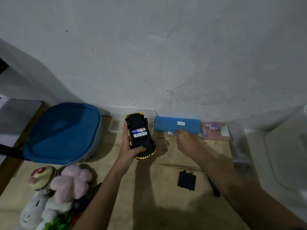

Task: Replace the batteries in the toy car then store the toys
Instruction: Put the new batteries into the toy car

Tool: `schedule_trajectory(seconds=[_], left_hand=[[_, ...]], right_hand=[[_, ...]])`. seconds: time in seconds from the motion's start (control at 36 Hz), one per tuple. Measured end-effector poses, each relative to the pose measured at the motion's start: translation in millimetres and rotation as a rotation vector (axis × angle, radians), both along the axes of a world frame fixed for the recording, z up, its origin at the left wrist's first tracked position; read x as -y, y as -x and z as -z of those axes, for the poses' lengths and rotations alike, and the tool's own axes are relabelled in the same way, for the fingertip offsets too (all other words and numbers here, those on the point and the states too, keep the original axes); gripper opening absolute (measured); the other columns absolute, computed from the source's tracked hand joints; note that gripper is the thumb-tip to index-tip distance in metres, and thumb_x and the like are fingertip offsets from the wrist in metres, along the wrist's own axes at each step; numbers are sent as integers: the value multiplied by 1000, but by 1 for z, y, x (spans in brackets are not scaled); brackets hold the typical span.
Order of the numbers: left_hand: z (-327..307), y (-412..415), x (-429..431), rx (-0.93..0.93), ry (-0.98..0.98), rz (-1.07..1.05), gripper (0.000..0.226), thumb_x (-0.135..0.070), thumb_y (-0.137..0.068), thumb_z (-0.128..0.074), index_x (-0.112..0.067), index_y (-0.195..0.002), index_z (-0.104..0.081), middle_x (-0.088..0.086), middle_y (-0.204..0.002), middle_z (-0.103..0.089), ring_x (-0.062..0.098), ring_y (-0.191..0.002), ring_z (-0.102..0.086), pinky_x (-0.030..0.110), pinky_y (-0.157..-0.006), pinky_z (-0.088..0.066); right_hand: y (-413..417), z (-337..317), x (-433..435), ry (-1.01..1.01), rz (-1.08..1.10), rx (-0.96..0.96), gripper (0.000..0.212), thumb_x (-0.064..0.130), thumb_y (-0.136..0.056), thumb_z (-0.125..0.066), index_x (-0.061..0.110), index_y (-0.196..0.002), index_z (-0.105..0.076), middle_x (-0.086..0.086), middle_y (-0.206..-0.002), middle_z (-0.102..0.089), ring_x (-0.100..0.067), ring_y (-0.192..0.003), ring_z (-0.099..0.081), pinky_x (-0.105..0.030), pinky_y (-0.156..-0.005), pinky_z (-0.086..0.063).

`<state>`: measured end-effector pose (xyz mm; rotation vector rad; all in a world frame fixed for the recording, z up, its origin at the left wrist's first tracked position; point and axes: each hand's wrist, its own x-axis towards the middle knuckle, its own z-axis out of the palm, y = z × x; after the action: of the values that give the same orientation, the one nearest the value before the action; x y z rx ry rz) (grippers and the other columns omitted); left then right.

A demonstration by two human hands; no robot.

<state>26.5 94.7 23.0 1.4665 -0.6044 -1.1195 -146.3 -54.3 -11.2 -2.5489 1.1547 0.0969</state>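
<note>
Nearest us, the black battery cover (186,180) is lying flat on the surface (149,205), apart from both hands. Further out, we are gripping the upturned toy car (140,136) in our left hand (128,143), two batteries (139,132) showing crosswise in its open bay. Just right of the car, our right hand (182,138) is pinching a small white item (171,133) by the blue case (177,125), so it is nearer the cover.

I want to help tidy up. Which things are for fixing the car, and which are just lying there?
For the job: toy car, batteries, black cover, screwdriver, soft toys, blue-lidded tub.

Just lying about: blue case, pink packet.
</note>
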Motion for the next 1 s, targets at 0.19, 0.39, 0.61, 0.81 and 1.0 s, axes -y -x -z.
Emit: schedule_trajectory(seconds=[0.19, 0.39, 0.61, 0.81, 1.0], left_hand=[[5, 3, 5, 8, 20, 31, 111, 9, -65, -63, -56, -140, -13, 1, -141, -44, 23, -120, -54, 40, -96, -49], [3, 7, 7, 58, 19, 61, 111, 23, -74, -55, -56, -138, -11, -12, -135, -44, 9, -107, -62, 27, -83, -55], [-11, 11, 14, 80, 61, 68, 108, 14, -69, -63, -54, -136, -11, -21, -129, -44, 5, -112, -55, 16, -79, -53], [-33, 20, 22, 117, 121, 74, 108, 23, -74, -55, -45, -143, -7, -17, -127, -45, 7, -111, -55, 16, -78, -53], [-62, 36, 13, 146, 211, 107, 106, 23, -75, -55, -44, -142, -7, -14, -127, -47, 5, -108, -57, 15, -73, -52]], right_hand=[[-9, 2, -8, 120, -23, -169, 37, -1, -89, -46, 7, -125, -46, -10, -123, -46, -25, -87, -62, -35, -71, -51], [-7, 9, -15, 212, -62, -191, 42, 1, -90, -44, 8, -131, -38, -11, -129, -46, -24, -111, -51, -33, -87, -45], [-16, -29, -2, -148, 98, 652, 22, 12, -95, -50, 5, -112, -61, -8, -103, -58, -16, -90, -55, -17, -76, -42], [-22, -76, -3, -194, -55, 691, 21, 6, -87, -61, 8, -106, -69, -12, -101, -56, -11, -88, -50, 0, -75, -37], [-17, -96, -28, -106, -40, 686, 22, 6, -84, -65, 8, -105, -71, -3, -94, -46, -14, -89, -48, -2, -77, -35]])
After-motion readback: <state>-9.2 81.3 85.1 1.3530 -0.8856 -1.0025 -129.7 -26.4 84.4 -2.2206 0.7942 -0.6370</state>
